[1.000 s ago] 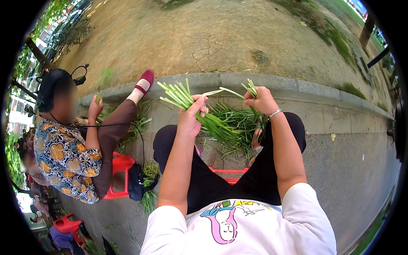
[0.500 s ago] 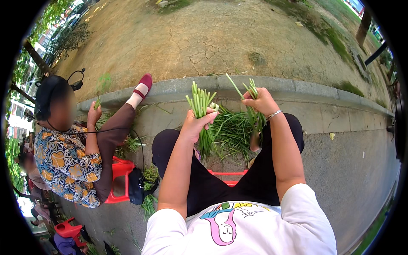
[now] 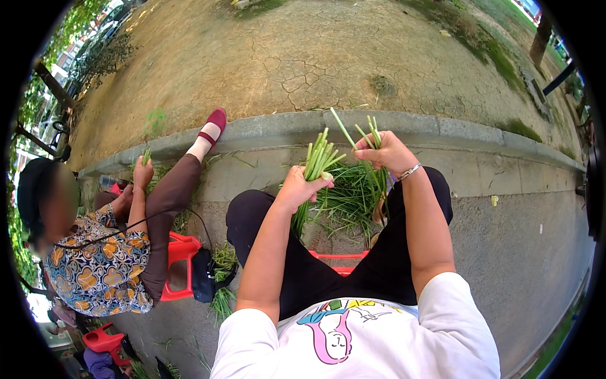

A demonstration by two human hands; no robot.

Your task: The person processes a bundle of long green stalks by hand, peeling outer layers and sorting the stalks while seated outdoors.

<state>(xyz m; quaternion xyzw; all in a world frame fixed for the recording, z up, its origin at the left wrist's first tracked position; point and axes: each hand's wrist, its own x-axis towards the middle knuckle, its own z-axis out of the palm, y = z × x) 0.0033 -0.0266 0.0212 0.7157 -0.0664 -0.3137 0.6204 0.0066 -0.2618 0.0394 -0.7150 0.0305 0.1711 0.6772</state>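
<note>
My left hand (image 3: 299, 190) is closed around a thick bunch of long green stalks (image 3: 320, 156). Their pale cut ends point up and away from me, and the thin lower parts hang below the fist. Beside it on the right, my right hand (image 3: 389, 155) grips a few similar stalks (image 3: 374, 134). One of these leans left toward the bunch, and a bracelet (image 3: 410, 170) circles that wrist. Below and between both hands, a loose heap of green leaves and stems (image 3: 346, 197) lies on the pavement in front of my knees.
A stone kerb (image 3: 287, 128) runs across beyond my hands, with cracked bare soil (image 3: 303, 69) past it. On my left, a person in a patterned shirt (image 3: 104, 265) sits on a red stool (image 3: 180, 259), holding greens. A dark bag (image 3: 203, 275) hangs beside that stool.
The bunch in my left hand now tilts to the right, its ends closer to my right hand. My right hand has shifted slightly left. The person beside me has leaned away to the left.
</note>
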